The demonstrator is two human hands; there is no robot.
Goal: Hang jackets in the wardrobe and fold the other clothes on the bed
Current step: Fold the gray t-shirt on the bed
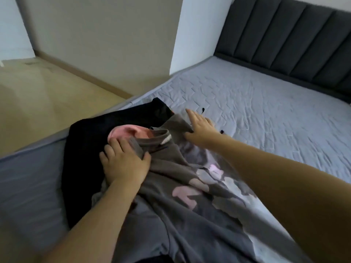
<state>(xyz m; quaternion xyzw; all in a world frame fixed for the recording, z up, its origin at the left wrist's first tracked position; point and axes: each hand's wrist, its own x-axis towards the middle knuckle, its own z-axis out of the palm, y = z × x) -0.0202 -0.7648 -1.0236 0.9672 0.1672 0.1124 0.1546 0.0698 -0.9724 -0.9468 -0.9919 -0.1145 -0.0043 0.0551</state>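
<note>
A grey T-shirt with a pale pink print lies spread on the bed, its collar toward the left edge. My left hand grips the shirt's left shoulder beside the collar, thumb and fingers curled round a fold of cloth. My right hand presses on the other shoulder with fingers stretched out. Under the shirt lies a black garment, and a pink garment shows through the collar opening.
The bed has a quilted grey cover and a dark padded headboard at the back right. Its left edge drops to a beige floor. A beige wall or wardrobe panel stands behind the floor.
</note>
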